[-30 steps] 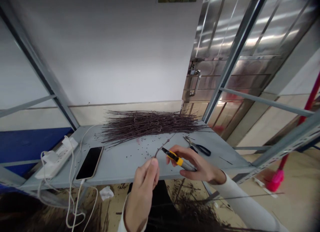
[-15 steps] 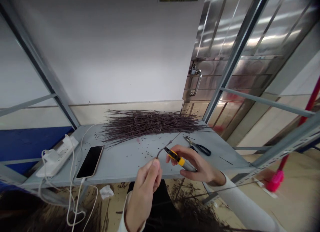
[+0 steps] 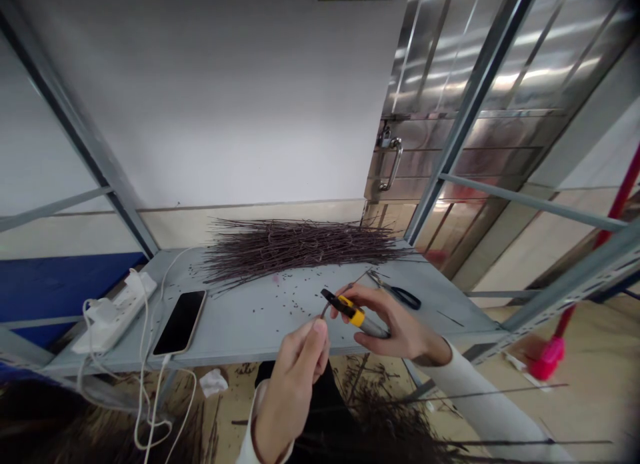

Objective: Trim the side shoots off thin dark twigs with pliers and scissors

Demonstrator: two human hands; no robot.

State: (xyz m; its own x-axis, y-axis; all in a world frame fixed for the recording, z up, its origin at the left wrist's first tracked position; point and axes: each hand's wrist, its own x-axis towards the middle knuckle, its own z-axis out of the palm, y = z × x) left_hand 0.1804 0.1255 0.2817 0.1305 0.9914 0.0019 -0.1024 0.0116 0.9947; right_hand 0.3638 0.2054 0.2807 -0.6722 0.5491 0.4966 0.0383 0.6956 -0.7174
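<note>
My left hand (image 3: 293, 374) pinches the near end of a thin dark twig (image 3: 334, 299) between thumb and fingers, in front of the grey shelf's (image 3: 250, 317) front edge. My right hand (image 3: 390, 317) is wrapped round a yellow and grey utility knife (image 3: 355, 314), its dark tip lying against the twig just above my left fingertips. A broad pile of dark twigs (image 3: 300, 245) lies along the back of the shelf. Small dark chips are scattered on the shelf between the pile and my hands.
Black-handled scissors (image 3: 397, 292) lie on the shelf right of my hands. A phone (image 3: 179, 323) and a white power strip (image 3: 113, 311) with cables sit at the left. Metal rack posts stand on both sides. More twigs litter the floor below (image 3: 385, 411).
Both hands have shifted slightly right and closer together. The knife tip has moved down the twig toward my left fingertips.
</note>
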